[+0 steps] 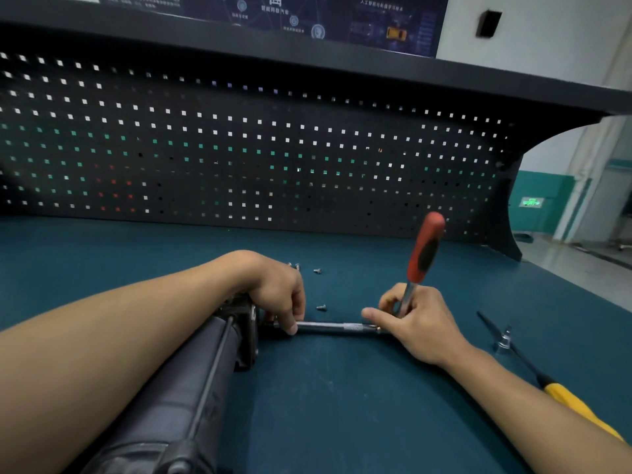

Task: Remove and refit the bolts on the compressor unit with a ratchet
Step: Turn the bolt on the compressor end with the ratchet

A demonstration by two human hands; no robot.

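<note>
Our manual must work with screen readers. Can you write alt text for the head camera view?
A person's right hand grips a red-handled ratchet, its extension bar lying level toward the end of a compressor unit, where the left hand holds the bar. Loose bolts and a yellow-handled tool lie on the blue bench mat.

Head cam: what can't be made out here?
Head view only.
extension bar: socket end hidden under left hand.
ratchet: head buried in right hand.
compressor unit: near end cut by bottom edge.
loose bolts: too small to tell type.
yellow-handled tool: right forearm covers part.
</note>
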